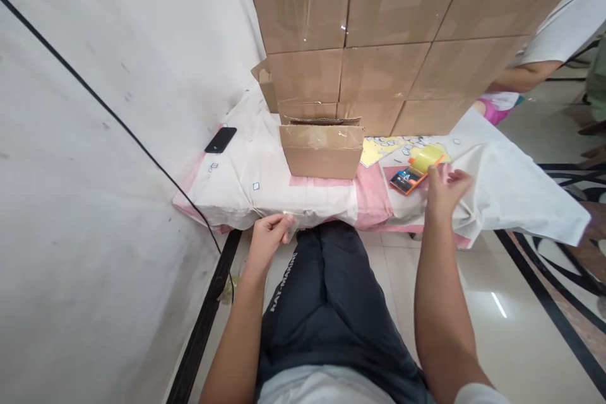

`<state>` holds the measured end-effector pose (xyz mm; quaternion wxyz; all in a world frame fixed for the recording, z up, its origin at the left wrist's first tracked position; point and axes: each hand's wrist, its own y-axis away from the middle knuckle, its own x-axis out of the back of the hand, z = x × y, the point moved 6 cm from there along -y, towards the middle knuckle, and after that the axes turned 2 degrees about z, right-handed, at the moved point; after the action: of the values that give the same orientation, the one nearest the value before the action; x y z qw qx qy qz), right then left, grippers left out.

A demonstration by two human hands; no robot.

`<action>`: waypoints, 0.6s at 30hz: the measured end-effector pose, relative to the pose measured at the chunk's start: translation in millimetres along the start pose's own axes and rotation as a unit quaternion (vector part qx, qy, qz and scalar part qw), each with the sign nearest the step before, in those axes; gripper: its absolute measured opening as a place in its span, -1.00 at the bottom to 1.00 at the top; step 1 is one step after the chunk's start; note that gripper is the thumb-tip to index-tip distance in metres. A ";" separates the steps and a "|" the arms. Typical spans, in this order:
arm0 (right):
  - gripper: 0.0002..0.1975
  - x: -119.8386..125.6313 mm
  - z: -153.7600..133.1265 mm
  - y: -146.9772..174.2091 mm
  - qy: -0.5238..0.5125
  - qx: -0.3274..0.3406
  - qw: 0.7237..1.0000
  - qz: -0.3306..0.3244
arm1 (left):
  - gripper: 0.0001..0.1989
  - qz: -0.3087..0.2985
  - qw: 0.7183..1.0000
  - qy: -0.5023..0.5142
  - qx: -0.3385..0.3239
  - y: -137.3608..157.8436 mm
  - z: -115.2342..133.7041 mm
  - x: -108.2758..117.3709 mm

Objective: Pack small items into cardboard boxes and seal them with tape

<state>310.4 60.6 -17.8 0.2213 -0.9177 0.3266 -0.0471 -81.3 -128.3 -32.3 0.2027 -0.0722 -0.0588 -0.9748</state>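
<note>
Stacked brown cardboard boxes [386,72] taped; small brown cardboard box [322,158] on cloth-covered worktop [231,186], top gaping, not yet closed. Left hand [269,233] pinches clear tape strip [292,227]; right hand [447,188], fingers partly spread, at orange tape dispenser [408,180], grip unclear.

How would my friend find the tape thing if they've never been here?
Find the tall stack of brown boxes, then the cloth in front. There, right by the person's right hand, is the tape dispenser. Its bright orange edge and yellowish roll set it apart from the plain brown boxes.
</note>
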 end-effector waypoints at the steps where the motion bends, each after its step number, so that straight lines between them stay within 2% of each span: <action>1: -0.52 7.7 -9.3 17.2 0.017 0.011 1.000 0.019 | -0.56 -0.005 1.000 0.007 0.002 1.2 1.8 -2.9; 2: -0.47 8.2 -20.3 38.4 0.025 0.025 0.999 -0.001 | -0.57 -0.011 1.000 0.012 0.004 2.3 3.2 -6.0; 3: -0.47 -2.3 -35.1 63.8 0.025 0.062 0.994 -0.090 | -0.58 -0.018 1.000 0.016 0.006 3.1 4.3 -9.4; 5: -0.36 -33.7 -66.7 125.9 -0.007 0.142 0.940 -0.311 | -0.58 -0.033 0.999 0.022 0.011 4.6 5.7 -16.4; 7: -0.34 -58.0 -92.2 178.4 -0.045 0.181 0.881 -0.435 | -0.58 -0.045 0.999 0.026 0.014 6.1 6.0 -22.3; 9: -0.41 -74.9 -109.2 205.9 -0.085 0.183 0.860 -0.469 | -0.58 -0.053 0.998 0.028 0.015 8.2 4.7 -25.7; 11: -0.53 -85.9 -119.3 213.8 -0.129 0.170 0.861 -0.462 | -0.56 -0.055 0.998 0.030 0.013 10.6 1.6 -26.1; 15: -0.87 -98.2 -125.0 207.5 -0.189 0.125 0.870 -0.438 | -0.55 -0.061 0.997 0.037 0.009 13.7 -4.2 -26.1; 18: -0.89 -103.4 -124.2 195.3 -0.183 0.080 0.891 -0.407 | -0.49 -0.072 0.996 0.043 0.005 14.4 -3.8 -30.9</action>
<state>87.8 -56.4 14.4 0.3112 -0.9418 -0.1268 0.0096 -47.9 -130.0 -40.0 0.1349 -0.0243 -0.0596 -0.9888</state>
